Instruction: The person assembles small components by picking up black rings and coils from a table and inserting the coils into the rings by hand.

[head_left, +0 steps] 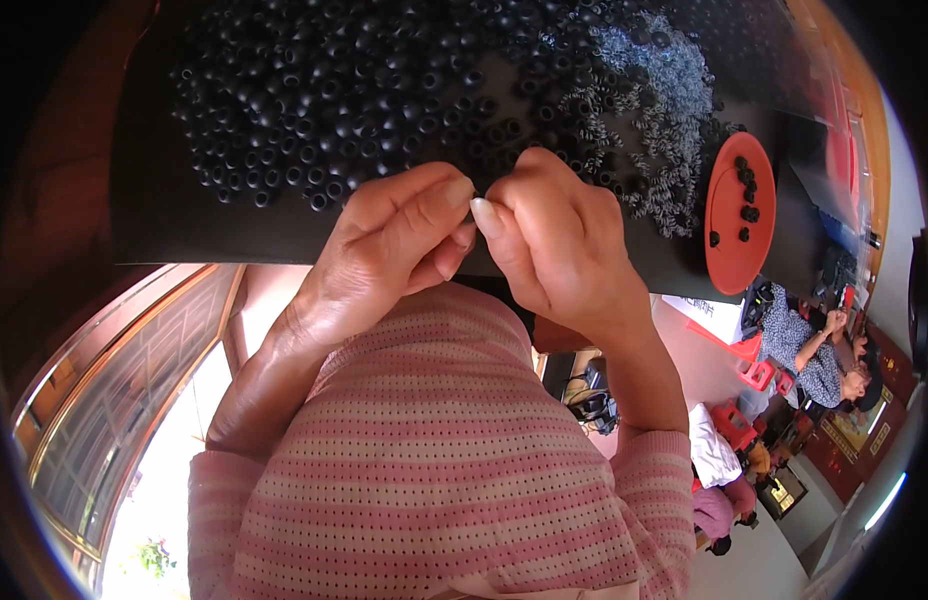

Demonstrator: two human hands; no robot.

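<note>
My left hand (pixel 396 228) and my right hand (pixel 566 238) meet fingertip to fingertip above the near edge of the black table (pixel 174 232). Both are closed in a pinch. A tiny dark bit shows between the fingertips, too covered to name. Just beyond my left hand spreads a wide heap of small black hollow rounded pieces (pixel 314 125). Small metal coil springs (pixel 649 150) lie scattered beyond my right hand, beside a denser bluish-silver pile (pixel 674 75).
An orange-red oval plate (pixel 724 262) with several small black pieces sits right of the springs, near the table's edge. A person in a patterned shirt (pixel 799 340) sits farther right, near red stools (pixel 756 375). Another person in purple (pixel 719 512) is lower right.
</note>
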